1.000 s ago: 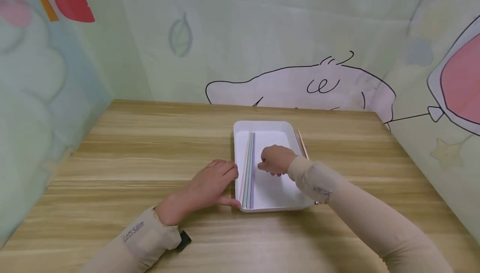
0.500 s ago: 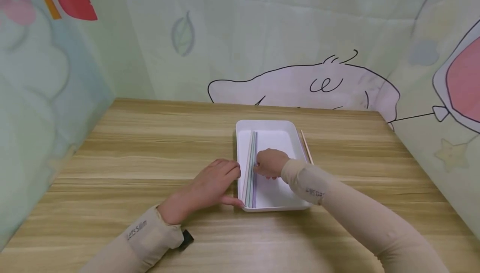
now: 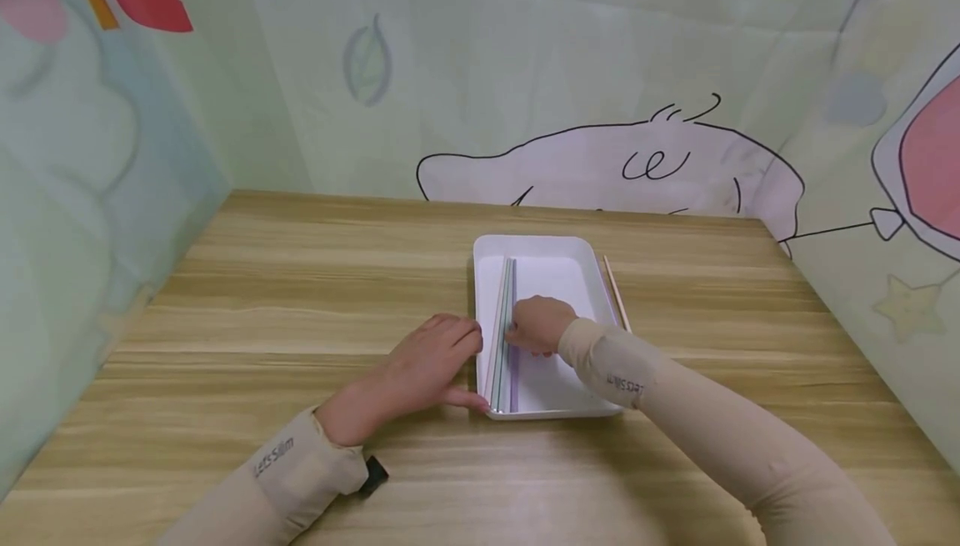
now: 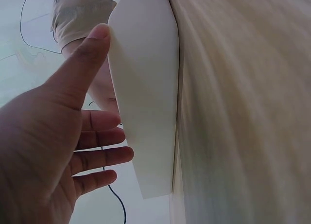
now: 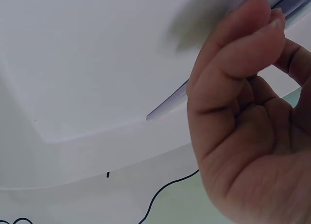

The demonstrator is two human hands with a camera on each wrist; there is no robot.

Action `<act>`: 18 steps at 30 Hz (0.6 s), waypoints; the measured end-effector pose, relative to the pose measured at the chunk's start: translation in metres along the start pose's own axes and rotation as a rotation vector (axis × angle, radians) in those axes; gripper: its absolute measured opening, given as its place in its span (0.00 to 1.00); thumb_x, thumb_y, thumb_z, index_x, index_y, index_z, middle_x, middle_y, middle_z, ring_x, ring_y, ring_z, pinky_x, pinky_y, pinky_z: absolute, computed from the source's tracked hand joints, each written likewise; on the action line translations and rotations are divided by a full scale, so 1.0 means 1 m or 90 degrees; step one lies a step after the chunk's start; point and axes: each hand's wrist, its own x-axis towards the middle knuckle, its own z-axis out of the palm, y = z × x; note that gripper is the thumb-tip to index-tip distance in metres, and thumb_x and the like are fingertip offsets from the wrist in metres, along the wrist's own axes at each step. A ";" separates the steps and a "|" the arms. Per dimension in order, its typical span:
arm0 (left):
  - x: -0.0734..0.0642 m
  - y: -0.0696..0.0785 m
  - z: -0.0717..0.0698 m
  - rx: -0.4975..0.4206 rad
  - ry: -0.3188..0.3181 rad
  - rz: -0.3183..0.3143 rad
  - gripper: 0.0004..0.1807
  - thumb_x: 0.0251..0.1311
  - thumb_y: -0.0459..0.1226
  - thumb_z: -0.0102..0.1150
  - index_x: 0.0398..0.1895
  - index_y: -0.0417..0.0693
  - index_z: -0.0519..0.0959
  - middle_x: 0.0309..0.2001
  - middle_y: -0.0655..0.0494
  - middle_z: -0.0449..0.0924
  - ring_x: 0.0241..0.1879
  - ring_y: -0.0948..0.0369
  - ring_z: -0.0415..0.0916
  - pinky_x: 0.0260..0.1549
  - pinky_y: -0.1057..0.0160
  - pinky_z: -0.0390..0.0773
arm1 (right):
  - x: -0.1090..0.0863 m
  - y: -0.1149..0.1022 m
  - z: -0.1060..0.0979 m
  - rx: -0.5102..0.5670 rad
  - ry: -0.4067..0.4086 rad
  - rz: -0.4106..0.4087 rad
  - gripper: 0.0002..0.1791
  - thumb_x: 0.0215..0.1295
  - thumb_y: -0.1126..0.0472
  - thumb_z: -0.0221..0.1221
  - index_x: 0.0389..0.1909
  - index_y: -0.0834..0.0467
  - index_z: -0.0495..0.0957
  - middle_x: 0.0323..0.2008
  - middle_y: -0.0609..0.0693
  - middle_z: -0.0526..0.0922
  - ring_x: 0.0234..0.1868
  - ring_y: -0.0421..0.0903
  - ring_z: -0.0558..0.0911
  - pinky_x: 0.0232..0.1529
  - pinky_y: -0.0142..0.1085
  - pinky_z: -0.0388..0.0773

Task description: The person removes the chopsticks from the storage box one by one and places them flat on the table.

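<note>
Head view, tray (image 3: 551, 275): white, on the wood-grain table (image 3: 262, 279).
Inside, left half: pink stick (image 3: 492, 363), green stick (image 3: 502, 363), purple stick (image 3: 514, 379), left to right.
Right hand (image 3: 542, 325): fingers curled, seemingly pinching the purple stick; contact partly hidden.
Left hand (image 3: 426, 364): spread wide, thumb against the tray's left rim.
Pale stick (image 3: 617, 290): on the table, just right of the tray.

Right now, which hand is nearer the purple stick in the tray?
Right: the right hand is at the purple stick; the left hand is farther left, at the tray.
</note>
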 end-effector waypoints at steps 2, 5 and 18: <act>0.000 0.000 0.000 -0.004 -0.003 -0.001 0.34 0.38 0.65 0.57 0.38 0.47 0.70 0.43 0.56 0.73 0.47 0.59 0.70 0.56 0.61 0.68 | 0.001 0.000 0.001 -0.004 0.000 0.005 0.17 0.58 0.54 0.51 0.11 0.54 0.69 0.08 0.44 0.72 0.10 0.39 0.70 0.11 0.29 0.61; 0.001 0.000 0.000 -0.006 -0.004 -0.003 0.34 0.38 0.65 0.57 0.37 0.47 0.70 0.43 0.56 0.72 0.47 0.59 0.70 0.56 0.61 0.68 | 0.003 0.001 0.002 -0.007 -0.004 0.015 0.18 0.59 0.53 0.51 0.11 0.54 0.69 0.08 0.45 0.71 0.10 0.39 0.70 0.11 0.29 0.61; 0.001 0.000 0.001 -0.008 0.007 0.003 0.34 0.38 0.65 0.57 0.36 0.47 0.69 0.42 0.56 0.72 0.46 0.59 0.70 0.56 0.60 0.68 | 0.007 0.003 0.005 -0.010 -0.011 0.035 0.18 0.59 0.52 0.52 0.12 0.54 0.70 0.07 0.45 0.72 0.10 0.39 0.71 0.11 0.29 0.62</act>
